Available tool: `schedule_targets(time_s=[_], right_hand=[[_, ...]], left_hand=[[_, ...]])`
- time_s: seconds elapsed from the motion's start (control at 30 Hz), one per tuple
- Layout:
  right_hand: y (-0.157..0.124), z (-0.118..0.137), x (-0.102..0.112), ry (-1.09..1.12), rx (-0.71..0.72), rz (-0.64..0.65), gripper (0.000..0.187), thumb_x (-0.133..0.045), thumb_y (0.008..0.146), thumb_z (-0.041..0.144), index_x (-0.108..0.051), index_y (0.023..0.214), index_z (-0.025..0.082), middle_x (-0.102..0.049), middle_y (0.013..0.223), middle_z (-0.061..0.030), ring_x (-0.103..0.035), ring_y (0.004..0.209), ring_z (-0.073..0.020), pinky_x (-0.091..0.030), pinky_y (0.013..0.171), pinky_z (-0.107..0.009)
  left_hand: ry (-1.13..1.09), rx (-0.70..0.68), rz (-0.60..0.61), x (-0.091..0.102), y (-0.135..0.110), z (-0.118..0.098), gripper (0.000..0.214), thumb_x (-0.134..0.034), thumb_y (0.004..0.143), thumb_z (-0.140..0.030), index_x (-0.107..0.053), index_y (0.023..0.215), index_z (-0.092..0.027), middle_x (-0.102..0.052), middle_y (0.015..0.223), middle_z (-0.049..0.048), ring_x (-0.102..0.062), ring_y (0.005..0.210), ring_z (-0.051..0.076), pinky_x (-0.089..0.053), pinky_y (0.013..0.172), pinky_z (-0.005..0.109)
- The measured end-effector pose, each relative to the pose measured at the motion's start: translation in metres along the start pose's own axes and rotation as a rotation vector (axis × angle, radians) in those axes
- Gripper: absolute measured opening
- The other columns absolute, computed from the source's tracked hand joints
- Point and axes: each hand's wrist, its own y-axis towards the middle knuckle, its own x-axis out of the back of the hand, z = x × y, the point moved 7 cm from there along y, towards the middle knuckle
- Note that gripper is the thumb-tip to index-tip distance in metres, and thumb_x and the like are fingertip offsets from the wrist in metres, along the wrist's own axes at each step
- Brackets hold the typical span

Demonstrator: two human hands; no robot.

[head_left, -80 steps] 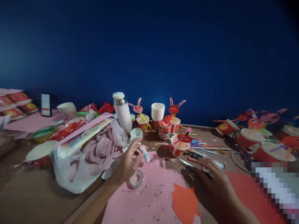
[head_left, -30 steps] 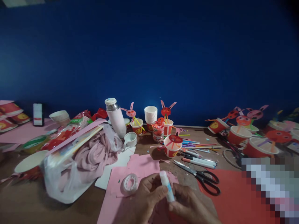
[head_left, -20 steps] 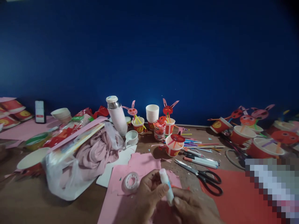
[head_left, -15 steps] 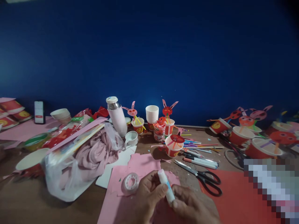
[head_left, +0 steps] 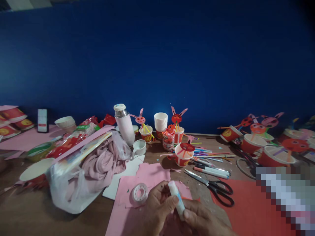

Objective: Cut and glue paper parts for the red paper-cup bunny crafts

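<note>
A white glue stick (head_left: 177, 198) with a blue label is held at a slant between both hands, low in the middle of the view. My left hand (head_left: 159, 206) grips its upper part, the thumb across the label. Round its lower end close the thumb and fingers of my right hand (head_left: 200, 216). A sliver of red paper (head_left: 195, 199) shows just above the right fingers; I cannot tell what it is attached to. Beneath the hands lie pink paper sheets (head_left: 154, 175), with a roll of tape (head_left: 140, 193) left of my left hand.
Black-handled scissors (head_left: 219, 188) lie on the right beside red paper (head_left: 248, 203), below several markers (head_left: 213, 171). A paper cup with a red face (head_left: 183, 159) stands ahead. To the left are a plastic bag (head_left: 66, 193), a thermos (head_left: 125, 126) and a white mug (head_left: 139, 148).
The view has shifted slightly, so the table items sit a little lower and further right at the left side. More red paper shows by the right fingers. Both hands keep hold of the glue stick.
</note>
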Motion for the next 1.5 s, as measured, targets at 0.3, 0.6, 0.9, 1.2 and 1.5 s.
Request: schedule_targets(time_s=[0.3,0.6,0.9,1.2,1.5], right_hand=[[0.004,-0.004,0.003,0.024,0.068,-0.148,0.045,-0.056,0.07,0.062,-0.055,0.078,0.017,-0.048,0.069,0.0007,-0.041,0.062,-0.0117,-0.033,0.055,-0.021],[0.003,0.008,0.005,0.037,-0.008,-0.051,0.045,-0.057,0.07,0.06,-0.056,0.075,0.016,-0.042,0.066,0.0016,-0.038,0.061,-0.0107,-0.034,0.058,-0.021],[0.003,-0.008,0.01,0.029,0.028,-0.13,0.044,-0.055,0.071,0.061,-0.057,0.086,0.02,-0.049,0.072,0.0009,-0.041,0.064,-0.0129,-0.035,0.063,-0.023],[0.004,0.0,0.004,0.144,0.025,-0.064,0.04,-0.059,0.07,0.057,-0.056,0.078,0.017,-0.047,0.071,0.0011,-0.039,0.063,-0.0109,-0.033,0.06,-0.021],[0.002,-0.019,0.006,0.238,-0.095,-0.067,0.046,-0.055,0.07,0.063,-0.058,0.074,0.017,-0.045,0.063,0.0013,-0.039,0.054,-0.0093,-0.032,0.052,-0.02]], left_hand=[[0.015,0.008,-0.036,0.003,0.0,-0.003,0.031,-0.074,0.06,-0.035,-0.053,0.074,-0.017,-0.051,0.067,-0.0024,-0.045,0.065,0.011,-0.038,0.064,0.022],[-0.077,0.04,-0.016,0.0,0.004,0.004,0.031,-0.073,0.061,-0.034,-0.052,0.074,-0.015,-0.049,0.067,-0.0023,-0.043,0.063,0.01,-0.036,0.062,0.022],[-0.004,0.005,0.044,0.0,0.009,0.012,0.023,-0.066,0.068,-0.032,-0.052,0.078,-0.016,-0.05,0.069,-0.0017,-0.045,0.064,0.011,-0.036,0.063,0.023],[-0.081,0.002,0.044,0.001,0.007,0.013,0.025,-0.069,0.067,-0.032,-0.052,0.076,-0.016,-0.051,0.069,-0.0007,-0.045,0.067,0.011,-0.036,0.065,0.024],[-0.113,0.026,0.074,-0.004,0.007,0.007,0.035,-0.074,0.06,-0.038,-0.051,0.073,-0.016,-0.048,0.066,-0.0024,-0.043,0.059,0.009,-0.036,0.058,0.022]])
